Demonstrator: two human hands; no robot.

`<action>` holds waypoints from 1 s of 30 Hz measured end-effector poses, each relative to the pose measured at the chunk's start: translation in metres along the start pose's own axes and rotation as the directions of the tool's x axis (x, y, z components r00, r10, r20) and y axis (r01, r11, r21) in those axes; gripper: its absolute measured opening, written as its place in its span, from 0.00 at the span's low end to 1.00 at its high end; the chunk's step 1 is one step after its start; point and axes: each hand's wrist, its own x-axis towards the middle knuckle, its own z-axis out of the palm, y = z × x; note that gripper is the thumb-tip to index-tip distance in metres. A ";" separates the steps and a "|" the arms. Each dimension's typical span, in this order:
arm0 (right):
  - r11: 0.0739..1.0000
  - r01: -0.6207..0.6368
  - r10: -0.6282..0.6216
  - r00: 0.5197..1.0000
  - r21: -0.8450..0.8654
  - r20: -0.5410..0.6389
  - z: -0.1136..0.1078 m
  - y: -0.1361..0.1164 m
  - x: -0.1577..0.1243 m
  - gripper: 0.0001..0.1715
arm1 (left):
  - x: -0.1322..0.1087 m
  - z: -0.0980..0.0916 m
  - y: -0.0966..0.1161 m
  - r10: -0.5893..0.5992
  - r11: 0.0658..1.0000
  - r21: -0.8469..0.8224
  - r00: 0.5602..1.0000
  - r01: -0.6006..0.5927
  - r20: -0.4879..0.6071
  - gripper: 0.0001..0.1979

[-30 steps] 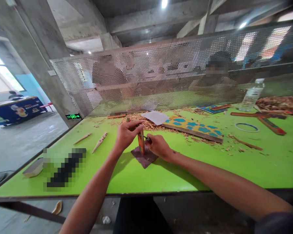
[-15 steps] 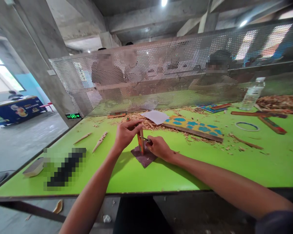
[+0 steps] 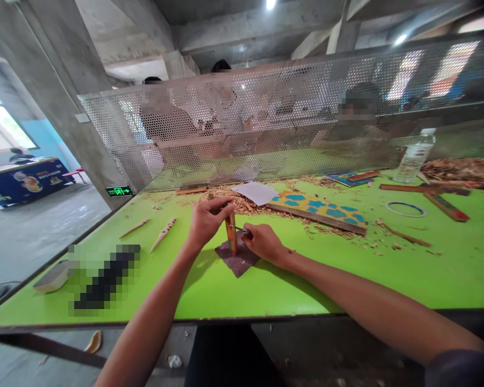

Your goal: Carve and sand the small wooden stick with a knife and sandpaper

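Tool-to-wood step, I judge.
Left hand (image 3: 208, 221) pinches the painted strip (image 3: 231, 239) upright on the dark sheet (image 3: 237, 266); right hand (image 3: 263, 243) grips a thin tool (image 3: 245, 231) at it. Next calls for firm bracing.
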 end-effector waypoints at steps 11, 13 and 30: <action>1.000 0.004 -0.004 0.999 -0.005 -0.048 -0.004 0.002 0.009 0.07 | 0.001 0.002 -0.001 -0.037 0.998 -0.050 0.999 0.036 -0.014 0.18; 1.000 0.005 -0.004 0.997 0.017 -0.074 -0.005 -0.001 0.012 0.08 | 0.000 0.003 0.001 -0.021 1.000 -0.023 1.000 0.021 0.001 0.18; 0.981 0.001 0.008 0.999 -0.193 0.046 -0.021 -0.016 0.017 0.11 | -0.001 0.008 0.005 0.009 0.996 0.087 1.000 -0.006 -0.024 0.16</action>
